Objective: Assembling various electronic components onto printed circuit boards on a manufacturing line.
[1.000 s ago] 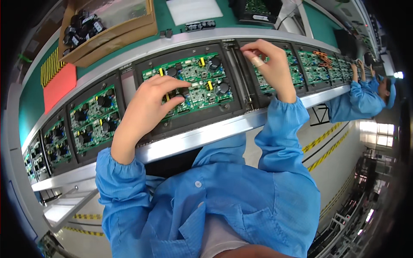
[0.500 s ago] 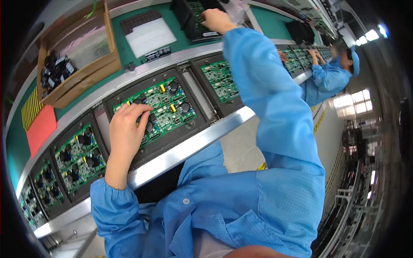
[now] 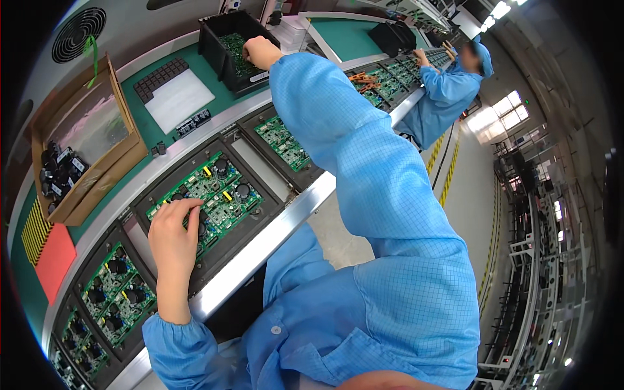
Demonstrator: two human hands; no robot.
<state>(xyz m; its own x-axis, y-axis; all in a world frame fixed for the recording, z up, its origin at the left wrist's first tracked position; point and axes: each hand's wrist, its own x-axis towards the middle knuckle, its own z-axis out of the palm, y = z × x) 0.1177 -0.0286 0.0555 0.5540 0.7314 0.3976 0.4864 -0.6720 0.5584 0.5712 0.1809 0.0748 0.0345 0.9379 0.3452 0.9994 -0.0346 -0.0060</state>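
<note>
My left hand [image 3: 174, 235] rests over the left part of a green circuit board [image 3: 224, 211], thumb and index finger apart, the other fingers bent. The board carries round black capacitors and yellow parts, and lies in a dark frame [image 3: 272, 211] on the line. My right hand [image 3: 261, 53] reaches to the far side, into a black bin [image 3: 218, 62] of small green parts [image 3: 235, 52]. Its fingers are curled, their tips down among the parts; whatever they grip is hidden.
A cardboard box [image 3: 97, 175] of black components stands at the left, near a red sheet [image 3: 55, 263]. A white pad [image 3: 179, 97] and loose black capacitors [image 3: 194, 121] lie behind the line. More framed boards [image 3: 117, 292] flank mine. Farther right, a person [image 3: 448, 91] in blue works.
The whole view has shifted, so the bench sits lower and farther left in the picture. Both hands keep their places, the left over the board, the right at the black bin.
</note>
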